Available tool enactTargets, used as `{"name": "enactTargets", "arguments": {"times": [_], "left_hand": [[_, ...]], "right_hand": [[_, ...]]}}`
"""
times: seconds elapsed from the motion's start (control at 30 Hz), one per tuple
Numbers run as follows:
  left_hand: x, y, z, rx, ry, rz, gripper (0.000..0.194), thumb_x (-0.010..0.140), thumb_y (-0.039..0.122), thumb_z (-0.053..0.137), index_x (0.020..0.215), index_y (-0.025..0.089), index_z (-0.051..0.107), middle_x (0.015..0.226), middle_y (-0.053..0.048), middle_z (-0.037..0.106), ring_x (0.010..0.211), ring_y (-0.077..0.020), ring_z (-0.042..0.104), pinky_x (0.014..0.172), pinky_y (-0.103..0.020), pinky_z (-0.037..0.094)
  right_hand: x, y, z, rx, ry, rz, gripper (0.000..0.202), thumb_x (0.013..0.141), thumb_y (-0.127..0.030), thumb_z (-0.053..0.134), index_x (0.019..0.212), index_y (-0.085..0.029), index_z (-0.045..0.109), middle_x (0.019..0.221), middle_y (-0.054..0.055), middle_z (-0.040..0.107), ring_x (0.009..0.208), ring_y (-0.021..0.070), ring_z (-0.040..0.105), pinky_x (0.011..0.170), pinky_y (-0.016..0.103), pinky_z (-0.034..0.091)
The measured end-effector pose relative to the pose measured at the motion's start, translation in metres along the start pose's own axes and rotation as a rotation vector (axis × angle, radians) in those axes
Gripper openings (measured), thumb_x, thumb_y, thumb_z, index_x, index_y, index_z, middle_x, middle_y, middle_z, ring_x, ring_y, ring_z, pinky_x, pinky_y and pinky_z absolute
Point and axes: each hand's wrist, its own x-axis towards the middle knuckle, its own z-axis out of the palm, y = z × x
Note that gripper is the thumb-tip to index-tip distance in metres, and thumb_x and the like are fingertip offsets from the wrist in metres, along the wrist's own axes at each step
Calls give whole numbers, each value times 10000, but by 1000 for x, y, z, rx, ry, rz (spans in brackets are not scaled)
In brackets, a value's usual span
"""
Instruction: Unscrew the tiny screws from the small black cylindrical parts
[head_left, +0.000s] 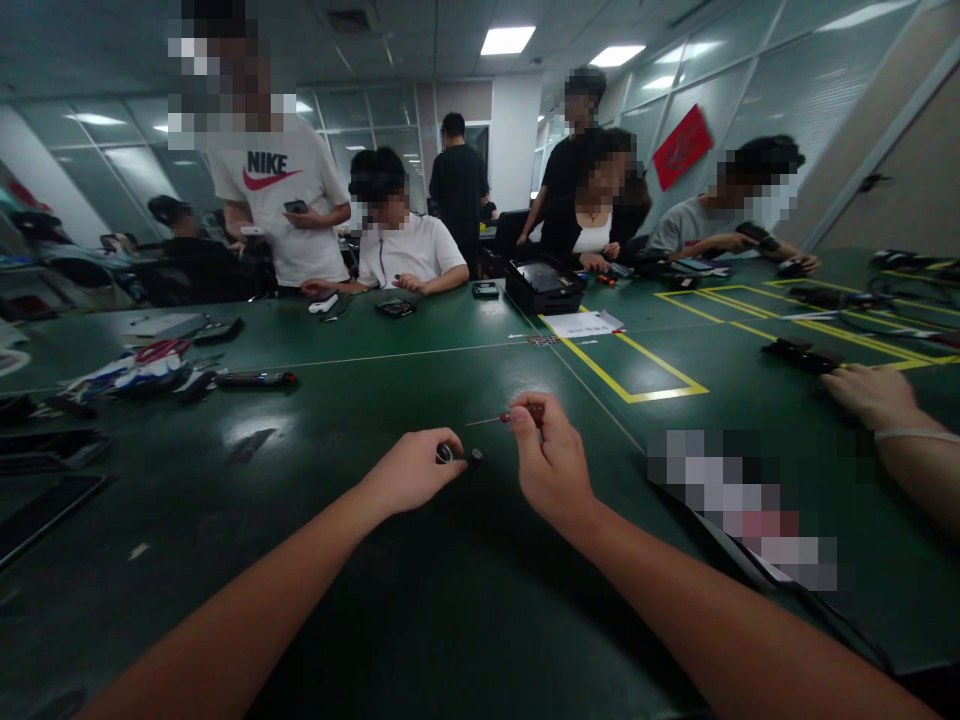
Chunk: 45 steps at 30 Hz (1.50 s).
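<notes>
Near the middle of the green table (337, 600), my left hand (417, 468) is closed round a small dark round part (445, 454) with a pale rim. My right hand (551, 455) grips the dark red handle of a thin screwdriver (505, 417), whose shaft points left, above and to the right of my left hand. Between the two hands a tiny greyish piece (477, 455) shows just right of my left fingertips; I cannot tell what it rests on. The screwdriver tip and the round part are apart.
Tools and cables (161, 370) lie at the left, beside a dark pen-like tool (256, 379). A black box (545, 287) and a white paper (583, 324) stand further back. Another person's hand (874, 400) is at the right, near a blurred sheet (739, 510). Several people are across the table.
</notes>
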Motion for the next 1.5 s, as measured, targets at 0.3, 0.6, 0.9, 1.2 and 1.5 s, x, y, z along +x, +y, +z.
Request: {"name": "enactTargets", "arguments": {"times": [0.3, 0.6, 0.9, 1.2, 1.5], "left_hand": [[31, 5, 22, 329, -131, 90, 337, 900, 326, 579, 1215, 279, 691, 1136, -62, 723, 977, -253, 680, 793, -335, 507], [31, -5, 4, 237, -173, 6, 307, 918, 418, 552, 1067, 254, 765, 1086, -58, 738, 917, -245, 683, 758, -327, 476], [13, -46, -29, -425, -22, -250, 317, 869, 401, 629, 1030, 152, 740, 922, -83, 727, 560, -117, 543, 562, -252, 410], [-43, -85, -83, -1022, 335, -440, 89, 871, 176, 663, 928, 118, 700, 807, -21, 595, 560, -88, 512, 565, -226, 513], [-117, -124, -132, -953, 759, -607, 204, 944, 100, 490, 965, 175, 678, 757, 0, 581, 635, -127, 578, 576, -259, 602]], "right_hand": [[0, 3, 1, 24, -3, -18, 139, 1014, -317, 448, 999, -226, 552, 835, 16, 662, 755, 177, 637, 701, 304, 467], [0, 5, 1, 46, -40, -17, 138, 1021, -315, 450, 1011, -231, 558, 834, 10, 650, 767, 174, 643, 693, 297, 463], [-1, 6, 2, 43, -64, -27, 150, 1022, -329, 454, 1016, -231, 567, 830, 12, 648, 728, 165, 620, 666, 290, 457], [-1, 9, 4, 44, -83, -20, 145, 1022, -327, 455, 1014, -233, 564, 840, 12, 656, 762, 170, 637, 698, 301, 462], [-2, 11, 6, 35, -115, -5, 145, 1021, -331, 451, 1025, -232, 557, 863, 21, 654, 801, 183, 649, 721, 316, 465]]}}
